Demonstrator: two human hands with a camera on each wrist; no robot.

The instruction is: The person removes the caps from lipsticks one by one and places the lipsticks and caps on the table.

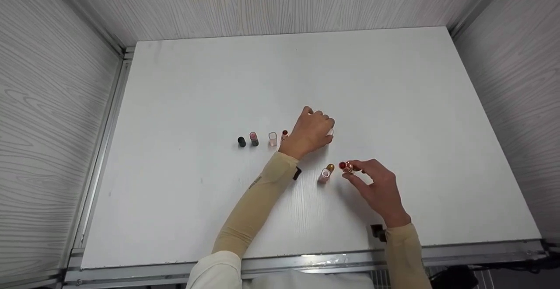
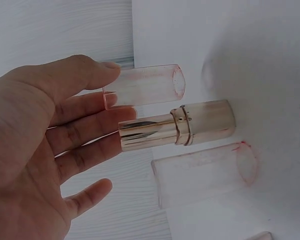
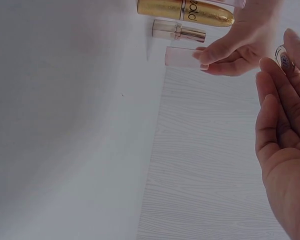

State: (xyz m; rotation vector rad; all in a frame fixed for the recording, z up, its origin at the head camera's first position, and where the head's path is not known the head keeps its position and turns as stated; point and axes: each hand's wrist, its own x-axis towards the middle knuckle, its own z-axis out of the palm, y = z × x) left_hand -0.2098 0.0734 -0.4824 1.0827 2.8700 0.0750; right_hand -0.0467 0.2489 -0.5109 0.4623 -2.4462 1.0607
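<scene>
My left hand pinches a clear lipstick cap between thumb and fingers. Right beside that cap, in the left wrist view, are a rose-gold lipstick tube and a second clear cap with red smears at its end. Nearer the front edge, my right hand holds a shiny rose-gold lipstick tube with a dark red top, by thumb and fingertips. Just left of it, a gold bullet-shaped lipstick and a clear-topped pinkish piece are close together.
A row left of my left hand holds a black cap, a pink lipstick in a dark base, a clear cap and a red-topped tube. The white table has wood-grain panels behind and at both sides.
</scene>
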